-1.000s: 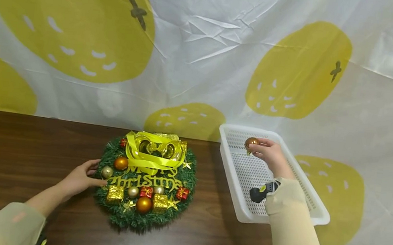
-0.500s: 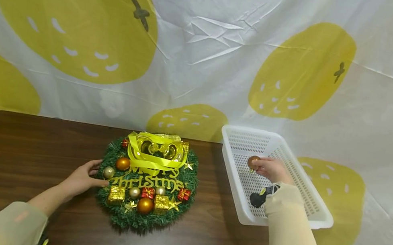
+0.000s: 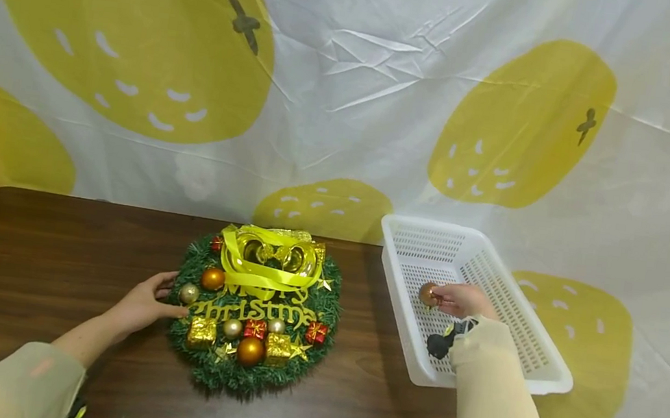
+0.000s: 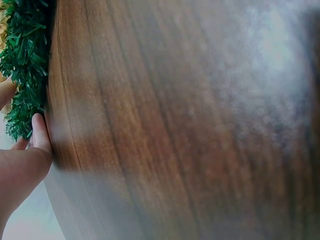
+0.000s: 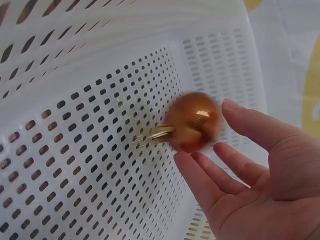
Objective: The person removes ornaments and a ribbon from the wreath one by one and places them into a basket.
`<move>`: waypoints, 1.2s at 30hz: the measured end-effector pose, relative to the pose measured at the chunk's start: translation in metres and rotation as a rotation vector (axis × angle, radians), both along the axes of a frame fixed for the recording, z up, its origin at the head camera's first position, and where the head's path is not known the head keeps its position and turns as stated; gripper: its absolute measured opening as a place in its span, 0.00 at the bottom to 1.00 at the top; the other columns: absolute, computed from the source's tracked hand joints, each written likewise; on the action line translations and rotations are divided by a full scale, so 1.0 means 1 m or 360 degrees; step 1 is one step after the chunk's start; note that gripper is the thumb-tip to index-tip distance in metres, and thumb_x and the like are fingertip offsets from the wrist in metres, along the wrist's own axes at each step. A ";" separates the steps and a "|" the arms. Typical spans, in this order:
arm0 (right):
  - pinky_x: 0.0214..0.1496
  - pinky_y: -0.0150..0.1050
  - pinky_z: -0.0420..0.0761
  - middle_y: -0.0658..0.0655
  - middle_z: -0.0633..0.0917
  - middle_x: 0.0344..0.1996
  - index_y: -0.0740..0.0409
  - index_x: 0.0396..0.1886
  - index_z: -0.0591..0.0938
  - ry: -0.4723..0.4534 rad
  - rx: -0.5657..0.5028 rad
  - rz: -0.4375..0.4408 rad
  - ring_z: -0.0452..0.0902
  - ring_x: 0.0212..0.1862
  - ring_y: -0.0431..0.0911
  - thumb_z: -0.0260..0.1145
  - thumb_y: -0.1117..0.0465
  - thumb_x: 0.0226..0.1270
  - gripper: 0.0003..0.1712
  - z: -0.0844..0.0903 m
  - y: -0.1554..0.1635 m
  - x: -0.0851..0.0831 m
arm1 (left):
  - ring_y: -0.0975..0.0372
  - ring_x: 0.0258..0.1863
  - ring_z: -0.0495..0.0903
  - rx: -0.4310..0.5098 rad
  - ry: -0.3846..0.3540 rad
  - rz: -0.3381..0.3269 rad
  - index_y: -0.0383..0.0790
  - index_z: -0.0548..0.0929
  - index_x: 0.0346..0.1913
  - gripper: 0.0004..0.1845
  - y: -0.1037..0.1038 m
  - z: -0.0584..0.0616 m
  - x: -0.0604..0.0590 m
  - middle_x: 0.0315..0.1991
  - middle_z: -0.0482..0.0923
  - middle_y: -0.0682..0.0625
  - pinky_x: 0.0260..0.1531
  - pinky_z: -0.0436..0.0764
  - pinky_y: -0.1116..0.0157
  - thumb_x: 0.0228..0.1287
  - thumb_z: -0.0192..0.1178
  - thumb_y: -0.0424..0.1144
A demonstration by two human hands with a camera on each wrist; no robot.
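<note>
Both hands busy: my right hand [image 3: 460,299], fingers opening, barely touches the bauble [image 5: 194,121] over the basket [image 3: 400,292]; left hand [image 3: 141,304], relaxed, steadies the wreath [image 3: 247,378]. Light, slippery, fragile; its cap looks the surest hold.

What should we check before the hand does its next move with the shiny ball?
1. Ball over the white basket, not the table: ok.
2. Right hand grip on the ball: not ok; the fingers are spread open and the ball looks blurred, as if leaving the hand.
3. Spot in the basket beneath the ball free of other things: ok.
4. Left hand touching the wreath at its edge: ok.
5. Wreath lying flat on the table: ok.
6. Whether the ball touches the basket floor: cannot tell.
</note>
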State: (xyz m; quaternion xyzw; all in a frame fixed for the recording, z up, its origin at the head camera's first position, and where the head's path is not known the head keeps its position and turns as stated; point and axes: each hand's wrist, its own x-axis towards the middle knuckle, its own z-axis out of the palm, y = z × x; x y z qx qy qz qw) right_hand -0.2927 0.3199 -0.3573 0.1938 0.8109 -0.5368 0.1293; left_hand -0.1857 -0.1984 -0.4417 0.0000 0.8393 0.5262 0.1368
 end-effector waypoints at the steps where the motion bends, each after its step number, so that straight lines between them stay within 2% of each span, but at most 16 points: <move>1: 0.57 0.41 0.78 0.68 0.78 0.48 0.75 0.57 0.67 -0.0015 0.0000 0.0003 0.79 0.44 0.49 0.63 0.66 0.61 0.27 0.000 0.000 -0.001 | 0.33 0.66 0.51 0.0001 -0.0001 0.0000 0.26 0.43 0.72 0.50 0.000 0.000 0.000 0.68 0.47 0.24 0.62 0.62 0.40 0.58 0.65 0.43; 3: 0.63 0.45 0.73 0.75 0.69 0.59 0.76 0.63 0.61 -0.0034 -0.0010 0.0017 0.75 0.54 0.57 0.61 0.65 0.63 0.33 -0.001 0.001 -0.002 | 0.33 0.66 0.51 0.0002 -0.0004 0.0000 0.26 0.43 0.72 0.50 0.000 -0.001 0.000 0.68 0.47 0.24 0.62 0.62 0.40 0.58 0.65 0.43; 5: 0.67 0.47 0.69 0.76 0.61 0.65 0.76 0.67 0.56 -0.0028 -0.0028 0.0048 0.67 0.62 0.63 0.59 0.64 0.65 0.36 0.001 0.000 -0.004 | 0.33 0.66 0.51 0.0001 -0.0004 -0.0001 0.26 0.43 0.72 0.50 0.000 -0.001 0.000 0.68 0.46 0.24 0.62 0.62 0.40 0.58 0.65 0.44; 10: 0.71 0.47 0.61 0.77 0.53 0.69 0.78 0.69 0.48 0.0082 -0.0170 0.0195 0.53 0.70 0.64 0.51 0.63 0.70 0.36 0.015 -0.007 -0.009 | 0.33 0.66 0.51 0.0000 -0.0015 -0.0001 0.27 0.43 0.72 0.51 -0.001 0.000 0.001 0.68 0.46 0.24 0.61 0.63 0.40 0.59 0.64 0.45; 13: 0.71 0.45 0.60 0.76 0.51 0.70 0.79 0.69 0.46 0.0160 -0.0212 0.0277 0.50 0.72 0.63 0.48 0.63 0.72 0.36 0.026 -0.015 -0.009 | 0.33 0.66 0.50 -0.0002 -0.0021 -0.0001 0.27 0.42 0.72 0.51 -0.001 0.001 0.002 0.69 0.45 0.24 0.61 0.63 0.39 0.59 0.64 0.45; 18: 0.70 0.42 0.62 0.72 0.53 0.71 0.78 0.69 0.48 0.0296 -0.0261 0.0318 0.52 0.71 0.62 0.49 0.61 0.73 0.35 0.043 -0.034 -0.010 | 0.33 0.66 0.50 -0.0003 -0.0023 -0.0003 0.27 0.42 0.72 0.50 0.000 0.002 0.002 0.68 0.45 0.24 0.61 0.62 0.39 0.59 0.64 0.44; 26: 0.68 0.43 0.66 0.70 0.57 0.70 0.73 0.71 0.50 0.0401 -0.0282 0.0333 0.57 0.70 0.61 0.52 0.61 0.72 0.36 0.064 -0.068 -0.011 | 0.33 0.67 0.49 0.0003 -0.0030 -0.0016 0.28 0.41 0.72 0.52 0.000 0.001 0.001 0.69 0.44 0.24 0.62 0.61 0.39 0.59 0.64 0.45; 32: 0.63 0.39 0.72 0.70 0.60 0.69 0.71 0.71 0.53 0.0451 -0.0391 0.0339 0.59 0.69 0.60 0.53 0.62 0.71 0.35 0.071 -0.092 -0.008 | 0.33 0.66 0.50 -0.0005 -0.0033 -0.0023 0.27 0.41 0.72 0.51 -0.001 0.001 0.001 0.69 0.44 0.24 0.61 0.62 0.39 0.59 0.64 0.45; 36: 0.62 0.39 0.74 0.69 0.61 0.68 0.70 0.71 0.55 0.0473 -0.0424 0.0366 0.61 0.68 0.60 0.54 0.63 0.71 0.33 0.069 -0.107 -0.004 | 0.33 0.67 0.50 0.0003 -0.0033 -0.0025 0.27 0.41 0.72 0.51 0.000 0.002 0.002 0.69 0.44 0.24 0.61 0.61 0.39 0.59 0.64 0.45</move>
